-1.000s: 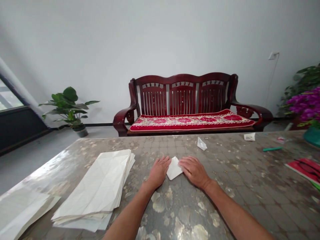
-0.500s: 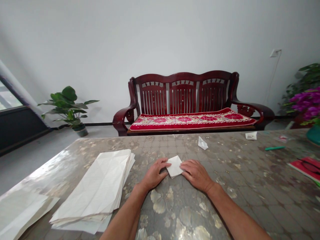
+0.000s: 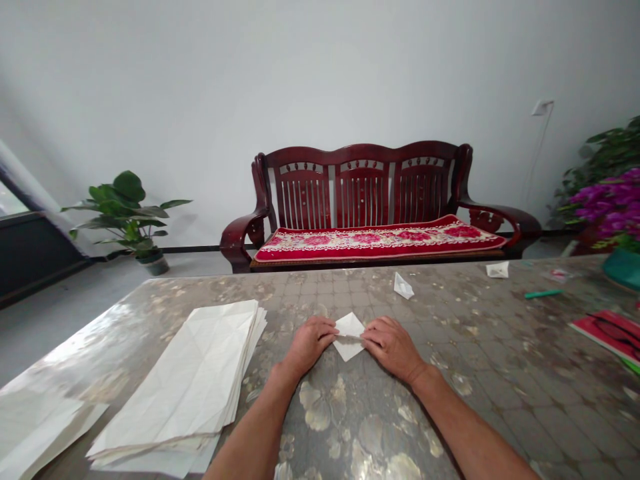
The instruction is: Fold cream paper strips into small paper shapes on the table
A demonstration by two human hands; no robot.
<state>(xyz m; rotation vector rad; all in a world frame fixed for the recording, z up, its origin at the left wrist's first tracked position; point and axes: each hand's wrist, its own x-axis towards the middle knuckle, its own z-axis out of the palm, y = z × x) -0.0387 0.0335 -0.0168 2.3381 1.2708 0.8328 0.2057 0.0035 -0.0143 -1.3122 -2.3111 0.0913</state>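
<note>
A small folded piece of white paper lies in front of me on the table, its outline a diamond with a gap or fold line across the middle. My left hand pinches its left corner between thumb and fingers. On the opposite side, my right hand grips the right corner the same way. Beyond the hands stands a folded paper boat, and another small folded paper piece sits farther right.
Left of my arm lies a stack of white paper sheets, with more paper at the far left. To the right are a green pen, a red book with glasses on it and purple flowers. A wooden bench stands behind the table.
The flat folded square now shows a gap across its middle, with its top and lower points apart. Both hands have closed in on its side corners. The view has shifted slightly.
</note>
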